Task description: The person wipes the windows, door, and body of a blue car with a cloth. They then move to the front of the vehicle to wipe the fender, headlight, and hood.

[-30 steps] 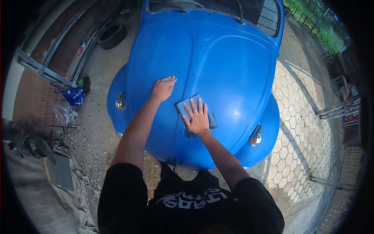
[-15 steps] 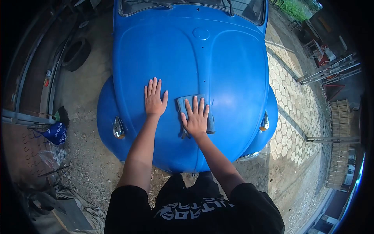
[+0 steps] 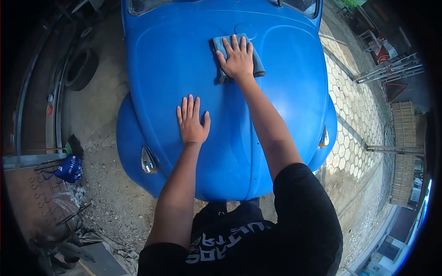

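A blue car hood [image 3: 184, 69] with a raised centre ridge fills the middle of the view. My right hand [image 3: 239, 62] lies flat with fingers spread on a folded grey-blue cloth [image 3: 258, 69], pressing it against the upper hood just below a round emblem mark [image 3: 245, 31]. The cloth's edges show on both sides of the hand; its middle is hidden under the palm. Lower and to the left, my left hand [image 3: 192, 123] rests open on the bare paint, fingers stretched forward, holding nothing.
Chrome-cased lamps [image 3: 148, 160] sit on both front fenders. On the left lie a tyre [image 3: 82, 69], a blue bag [image 3: 70, 169] and a broom head [image 3: 75, 146]. Hexagonal paving [image 3: 354, 110], metal poles [image 3: 391, 69] and a bamboo screen [image 3: 404, 133] stand or lie right.
My right hand has slid the cloth up the hood, away from me, to near the emblem mark. My left hand stays on the lower left hood. The view has shifted slightly.
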`<action>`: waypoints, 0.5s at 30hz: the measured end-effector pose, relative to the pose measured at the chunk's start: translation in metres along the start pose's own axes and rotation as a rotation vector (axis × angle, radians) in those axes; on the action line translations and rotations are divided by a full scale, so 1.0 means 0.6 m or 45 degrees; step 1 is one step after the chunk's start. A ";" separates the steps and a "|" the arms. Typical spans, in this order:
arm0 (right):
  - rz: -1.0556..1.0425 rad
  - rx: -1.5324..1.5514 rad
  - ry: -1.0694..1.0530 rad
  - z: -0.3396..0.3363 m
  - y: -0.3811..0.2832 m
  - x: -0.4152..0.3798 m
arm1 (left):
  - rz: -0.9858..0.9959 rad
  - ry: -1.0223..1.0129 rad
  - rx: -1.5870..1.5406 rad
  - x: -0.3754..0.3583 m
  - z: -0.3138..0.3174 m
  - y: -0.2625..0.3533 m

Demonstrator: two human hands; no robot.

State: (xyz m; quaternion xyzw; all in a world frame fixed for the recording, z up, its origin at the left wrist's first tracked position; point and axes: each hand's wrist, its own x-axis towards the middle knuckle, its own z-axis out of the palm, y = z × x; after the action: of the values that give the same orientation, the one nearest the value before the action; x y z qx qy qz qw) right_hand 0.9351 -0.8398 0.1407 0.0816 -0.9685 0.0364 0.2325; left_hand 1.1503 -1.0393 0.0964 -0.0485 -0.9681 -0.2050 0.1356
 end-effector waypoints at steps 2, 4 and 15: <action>0.025 -0.016 -0.020 -0.048 -0.007 -0.092 | 0.005 0.019 -0.027 0.001 0.001 -0.001; 0.069 0.003 -0.104 -0.101 -0.014 -0.209 | -0.002 0.017 -0.008 0.004 0.002 0.000; 0.181 -0.020 -0.052 -0.071 0.015 -0.143 | -0.011 0.016 0.060 0.000 0.009 -0.002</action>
State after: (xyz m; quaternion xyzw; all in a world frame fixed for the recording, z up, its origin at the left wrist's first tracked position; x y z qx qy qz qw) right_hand 1.0281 -0.8144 0.1392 0.0114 -0.9766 0.0437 0.2102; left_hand 1.1488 -1.0381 0.0916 -0.0398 -0.9720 -0.1830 0.1420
